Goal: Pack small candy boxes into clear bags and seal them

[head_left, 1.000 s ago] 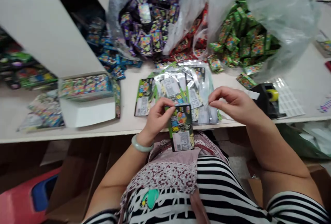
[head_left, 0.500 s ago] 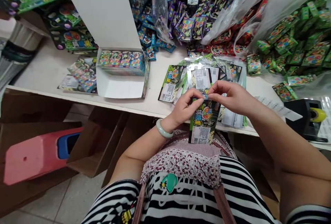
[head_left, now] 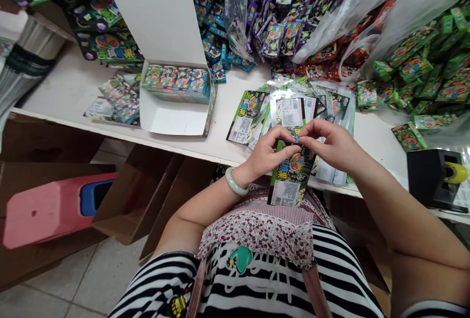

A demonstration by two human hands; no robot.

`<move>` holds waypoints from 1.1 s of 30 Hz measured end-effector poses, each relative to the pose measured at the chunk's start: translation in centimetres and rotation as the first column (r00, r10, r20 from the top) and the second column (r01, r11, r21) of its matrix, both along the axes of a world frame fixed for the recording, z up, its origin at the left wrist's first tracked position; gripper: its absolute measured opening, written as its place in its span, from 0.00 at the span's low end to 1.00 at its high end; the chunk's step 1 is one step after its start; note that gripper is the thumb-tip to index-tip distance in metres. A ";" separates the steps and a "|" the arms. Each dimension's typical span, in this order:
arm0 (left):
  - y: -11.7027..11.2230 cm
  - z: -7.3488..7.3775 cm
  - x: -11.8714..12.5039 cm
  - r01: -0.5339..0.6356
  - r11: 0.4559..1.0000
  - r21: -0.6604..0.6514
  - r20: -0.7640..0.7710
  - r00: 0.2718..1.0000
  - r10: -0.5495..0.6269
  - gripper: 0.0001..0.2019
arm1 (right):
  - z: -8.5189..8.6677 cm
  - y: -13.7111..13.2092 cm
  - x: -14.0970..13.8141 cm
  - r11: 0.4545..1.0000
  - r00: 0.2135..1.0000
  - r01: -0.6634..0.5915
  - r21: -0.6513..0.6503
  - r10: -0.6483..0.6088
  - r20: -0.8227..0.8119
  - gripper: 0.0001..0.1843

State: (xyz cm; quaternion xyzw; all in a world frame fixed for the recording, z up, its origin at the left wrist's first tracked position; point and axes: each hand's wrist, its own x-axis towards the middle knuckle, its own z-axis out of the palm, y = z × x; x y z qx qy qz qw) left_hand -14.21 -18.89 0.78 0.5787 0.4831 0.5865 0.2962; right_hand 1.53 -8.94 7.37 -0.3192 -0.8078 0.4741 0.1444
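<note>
While the left hand (head_left: 267, 150) and right hand (head_left: 332, 143) pinch a packet (head_left: 290, 175), cartons (head_left: 125, 226) sit beneath the white table (head_left: 60, 88).

Two hands (head_left: 266, 154) (head_left: 328, 143), one held pouch (head_left: 288, 176), one bracelet (head_left: 235, 181), one open box (head_left: 175, 116), one tape dispenser (head_left: 423, 177).

- Our left hand (head_left: 269, 152) points to two o'clock, thumb (head_left: 289, 151) and index finger (head_left: 280, 133) closed in a pinch.
- Our right hand (head_left: 332, 146) points to ten o'clock, also pinching, its fingertips (head_left: 306, 141) just beside those of the left.
- Our left forearm (head_left: 209, 205) runs back toward eight o'clock.
- Our right forearm (head_left: 396, 200), bare like the left, runs back toward five o'clock.
</note>
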 end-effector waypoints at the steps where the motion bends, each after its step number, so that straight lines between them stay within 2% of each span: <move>1: 0.0 -0.1 0.1 -0.014 1.000 0.001 0.002 1.000 0.014 0.10 | 0.0 -0.1 0.0 1.000 1.000 0.005 0.006 -0.005 0.003 0.09; 6: 0.1 -0.2 0.6 -0.066 0.998 0.001 -0.005 0.998 0.066 0.09 | -0.4 -0.1 -0.1 0.999 0.999 0.037 0.005 -0.037 0.018 0.09; 8: 0.1 0.0 0.7 -0.059 0.998 0.013 -0.009 0.998 0.060 0.09 | -0.8 0.3 -0.2 0.991 0.998 0.064 -0.120 -0.064 0.009 0.12; 9: 0.0 0.0 0.7 -0.058 0.998 0.017 -0.007 0.998 0.058 0.09 | -1.1 0.5 -0.3 0.971 0.998 0.064 -0.228 -0.061 0.020 0.13; 10: -0.1 0.0 0.6 -0.062 0.998 0.017 0.003 0.998 0.062 0.09 | -1.2 0.8 -0.4 0.933 0.998 0.053 -0.356 -0.039 0.046 0.14; 13: -1.0 -0.4 0.7 -0.056 0.996 -0.064 0.068 0.996 0.060 0.14 | -1.5 1.4 -0.7 0.741 0.989 0.044 -0.670 0.060 0.132 0.10; 15: -2.2 -0.9 0.6 0.087 0.984 -0.154 0.123 0.990 -0.069 0.21 | -1.4 1.6 -0.8 0.655 0.987 0.062 -0.753 0.073 0.146 0.10; 17: -4.0 -1.0 0.3 0.269 0.938 -0.220 0.169 0.957 -0.235 0.22 | -1.3 1.6 -0.6 0.633 0.990 0.055 -0.772 0.064 0.122 0.11; 18: -4.9 -0.8 -0.1 0.317 0.918 -0.237 0.180 0.943 -0.279 0.21 | -1.3 1.6 -0.4 0.640 0.993 0.048 -0.767 0.052 0.105 0.12; 19: -5.8 -0.4 -0.8 0.318 0.915 -0.249 0.177 0.944 -0.280 0.21 | -1.3 1.7 -0.1 0.660 0.996 0.045 -0.750 0.031 0.086 0.14; 20: -6.7 0.2 -1.9 0.268 0.929 -0.254 0.156 0.960 -0.234 0.21 | -1.4 1.9 0.1 0.694 0.998 0.060 -0.718 -0.018 0.065 0.17; 21: -7.4 1.0 -3.3 0.172 0.955 -0.243 0.116 0.982 -0.147 0.21 | -1.5 2.2 0.4 0.738 0.996 0.088 -0.669 -0.078 0.044 0.20; 23: -8.3 3.0 -7.2 -0.118 0.983 -0.138 -0.010 0.993 0.118 0.20 | -1.8 2.8 0.8 0.812 0.984 0.148 -0.565 -0.177 0.003 0.21; 24: -8.5 4.0 -9.6 -0.294 0.955 -0.036 -0.079 0.954 0.290 0.19 | -2.0 3.1 0.9 0.839 0.979 0.169 -0.517 -0.202 -0.007 0.20; 25: -8.4 4.9 -12.3 -0.449 0.890 0.085 -0.149 0.877 0.457 0.18 | -2.2 3.3 0.9 0.862 0.977 0.179 -0.475 -0.211 -0.014 0.18; 26: -8.1 5.6 -15.0 -0.550 0.813 0.191 -0.225 0.782 0.582 0.17 | -2.4 3.4 0.9 0.881 0.978 0.179 -0.438 -0.206 -0.015 0.17; 27: -7.6 6.0 -17.6 -0.592 0.756 0.279 -0.310 0.690 0.654 0.17 | -2.6 3.4 0.9 0.900 0.982 0.167 -0.403 -0.188 -0.013 0.16; 28: -6.8 6.1 -20.0 -0.593 0.739 0.319 -0.410 0.617 0.672 0.17 | -2.8 3.2 0.8 0.918 0.987 0.146 -0.369 -0.161 -0.010 0.16; 29: -5.9 5.9 -22.1 -0.582 0.750 0.316 -0.517 0.557 0.650 0.16 | -3.0 2.9 0.6 0.933 0.991 0.121 -0.339 -0.131 -0.006 0.16; 31: -4.0 4.7 -25.2 -0.599 0.770 0.219 -0.704 0.449 0.550 0.18 | -3.5 2.3 0.1 0.953 0.997 0.073 -0.295 -0.074 0.006 0.18; 33: -2.6 2.9 -26.8 -0.630 0.772 0.084 -0.822 0.394 0.411 0.21 | -4.0 1.7 -0.4 0.961 1.000 0.028 -0.275 -0.024 0.018 0.21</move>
